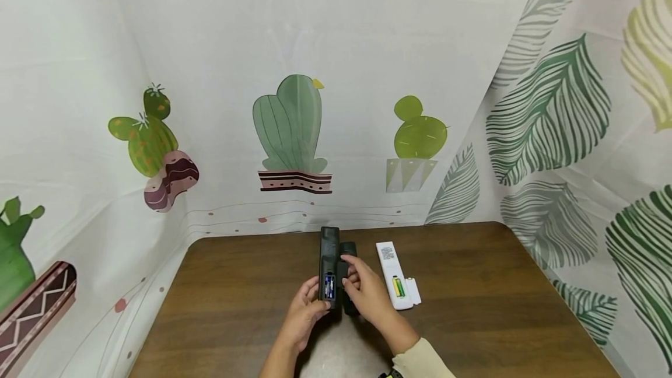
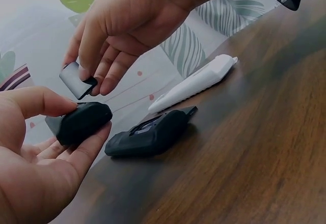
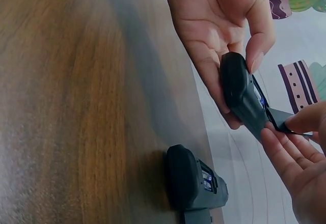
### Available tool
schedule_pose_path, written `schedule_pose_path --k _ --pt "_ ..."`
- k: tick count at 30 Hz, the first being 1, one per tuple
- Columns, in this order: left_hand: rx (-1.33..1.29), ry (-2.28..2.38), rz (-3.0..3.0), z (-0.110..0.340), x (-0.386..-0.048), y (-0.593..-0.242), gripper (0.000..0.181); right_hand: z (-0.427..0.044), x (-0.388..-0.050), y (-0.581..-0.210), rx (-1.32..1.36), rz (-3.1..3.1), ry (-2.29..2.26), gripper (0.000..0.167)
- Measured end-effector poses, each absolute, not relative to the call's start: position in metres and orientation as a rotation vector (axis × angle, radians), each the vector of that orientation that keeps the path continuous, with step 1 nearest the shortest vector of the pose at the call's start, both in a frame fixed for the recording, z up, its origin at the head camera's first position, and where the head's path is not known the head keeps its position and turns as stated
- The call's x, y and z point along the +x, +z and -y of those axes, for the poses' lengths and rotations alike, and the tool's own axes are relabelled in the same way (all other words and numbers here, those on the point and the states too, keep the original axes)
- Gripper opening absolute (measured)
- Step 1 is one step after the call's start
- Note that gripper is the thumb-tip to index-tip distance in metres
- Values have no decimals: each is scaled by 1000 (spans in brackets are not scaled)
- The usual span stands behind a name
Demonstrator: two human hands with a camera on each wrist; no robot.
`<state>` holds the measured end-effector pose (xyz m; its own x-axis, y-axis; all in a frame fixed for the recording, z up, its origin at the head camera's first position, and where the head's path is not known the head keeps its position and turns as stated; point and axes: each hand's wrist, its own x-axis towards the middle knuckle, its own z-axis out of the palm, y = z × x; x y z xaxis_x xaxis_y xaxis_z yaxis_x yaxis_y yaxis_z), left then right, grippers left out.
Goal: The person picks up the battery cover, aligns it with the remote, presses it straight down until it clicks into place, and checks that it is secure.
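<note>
My left hand (image 1: 303, 315) grips a black remote control (image 1: 329, 247) near its lower end, back side up. Blue batteries (image 1: 329, 286) show in its uncovered compartment. Between the thumb and fingers of my right hand (image 1: 371, 293) is a small black battery cover (image 2: 76, 83), held beside the compartment. In the right wrist view, the cover (image 3: 281, 120) is tilted close to the remote's edge; whether they touch I cannot tell. A second black remote (image 2: 153, 136) lies on the table below, its compartment also uncovered with batteries inside, partly hidden by my right hand in the head view.
To the right, a white remote (image 1: 389, 258) lies back up with yellow-green batteries (image 1: 398, 287) exposed and its white cover (image 1: 413, 291) beside it. The brown wooden table (image 1: 231, 290) ends at a hanging cloth (image 1: 357, 74) printed with cacti and leaves.
</note>
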<state>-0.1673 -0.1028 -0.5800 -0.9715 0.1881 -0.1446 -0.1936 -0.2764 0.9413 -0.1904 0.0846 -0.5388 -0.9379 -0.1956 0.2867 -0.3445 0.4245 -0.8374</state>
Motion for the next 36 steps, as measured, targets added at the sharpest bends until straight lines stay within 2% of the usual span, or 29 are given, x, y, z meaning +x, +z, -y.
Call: schedule_pose_path --k 36 --pt "-15 2331 -1666 101 -164 -581 73 -79 -184 -536 518 2515 1825 45"
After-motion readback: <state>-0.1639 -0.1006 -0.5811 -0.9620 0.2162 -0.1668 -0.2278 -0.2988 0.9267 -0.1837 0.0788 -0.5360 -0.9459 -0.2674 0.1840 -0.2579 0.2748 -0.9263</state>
